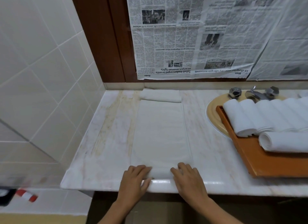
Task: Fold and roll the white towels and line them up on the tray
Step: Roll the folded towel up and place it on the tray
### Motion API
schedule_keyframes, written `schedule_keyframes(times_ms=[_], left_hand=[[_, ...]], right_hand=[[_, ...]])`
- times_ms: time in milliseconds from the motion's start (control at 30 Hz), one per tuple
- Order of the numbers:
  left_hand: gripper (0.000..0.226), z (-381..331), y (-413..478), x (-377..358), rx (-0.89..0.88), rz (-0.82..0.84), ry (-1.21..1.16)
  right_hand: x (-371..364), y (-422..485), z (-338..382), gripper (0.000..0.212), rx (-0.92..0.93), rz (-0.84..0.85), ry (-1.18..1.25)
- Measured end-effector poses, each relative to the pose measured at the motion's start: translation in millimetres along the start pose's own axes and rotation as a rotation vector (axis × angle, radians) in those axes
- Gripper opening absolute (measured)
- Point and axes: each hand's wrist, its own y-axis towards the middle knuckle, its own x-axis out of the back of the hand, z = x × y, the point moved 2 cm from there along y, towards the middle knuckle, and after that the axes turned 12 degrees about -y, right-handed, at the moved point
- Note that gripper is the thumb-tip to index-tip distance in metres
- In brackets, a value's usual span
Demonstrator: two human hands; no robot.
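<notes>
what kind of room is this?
Probably a bathroom, at the vanity: a marble counter with a basin and tap set into it, a tiled wall on the left, and rolled towels lined up on a tray over the basin.

Left hand [135, 175], right hand [187, 174] grip rolled near end of towel [160, 132] on counter [103, 140]

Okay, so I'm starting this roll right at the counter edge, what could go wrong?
The towel has its rolled end right at the counter rim, so it could slip off. Uneven pressure from your left hand or right hand may send it crooked. The small roll at the far end may block you.
</notes>
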Motion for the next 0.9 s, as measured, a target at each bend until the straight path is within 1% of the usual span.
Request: schedule_keyframes(times_ms=[67,133,200,233,367,467,500,567,600,633,667,700,733,767,800,900], left_hand=[[0.032,-7,8,-1,0.069,-0.006,0.004],[0.033,-11,16,-1,0.184,-0.025,-0.026],[0.030,-13,23,-2,0.310,-0.017,-0.093],[0.027,-13,26,-2,0.358,0.001,-0.125],[0.020,-13,33,-4,0.433,0.065,-0.118],[0.012,-19,33,-6,0.449,0.003,-0.061],[0.014,-24,32,-4,0.439,-0.021,-0.060],[0.021,-25,29,-7,0.321,0.010,-0.056],[0.024,-22,26,-11,0.211,0.006,-0.035],[0.022,-20,21,-14,0.097,-0.025,-0.002],[0.014,-16,15,-16,0.007,-0.041,0.006],[0.011,-11,9,-15,-0.042,-0.047,0.002],[0.023,-5,3,-14,-0.069,-0.030,-0.021],[0.031,2,-2,-15,-0.106,-0.001,-0.025],[0.035,6,-4,-14,-0.142,0.029,-0.008],[0.031,5,6,-7,-0.190,0.078,0.044]], right_hand=[[-2,4,2,0.030,-0.027,0.000,0.042],[-5,8,2,0.022,-0.102,0.007,0.137],[-6,14,2,0.015,-0.175,0.052,0.249],[-6,18,2,0.015,-0.204,0.078,0.267],[-6,29,1,0.019,-0.224,0.180,0.272],[-4,29,4,0.020,-0.253,0.185,0.264],[-1,28,7,0.021,-0.261,0.173,0.246],[-5,22,12,0.031,-0.247,0.162,0.221],[-9,17,12,0.037,-0.209,0.141,0.201],[-12,13,10,0.038,-0.156,0.112,0.172],[-13,8,8,0.034,-0.093,0.080,0.149],[-14,4,6,0.028,-0.033,0.055,0.126],[-12,0,3,0.025,0.020,0.039,0.100],[-10,-3,1,0.028,0.062,0.036,0.066],[-9,-6,-1,0.033,0.086,0.034,0.029],[-11,-4,-1,0.046,0.091,0.038,-0.025]])
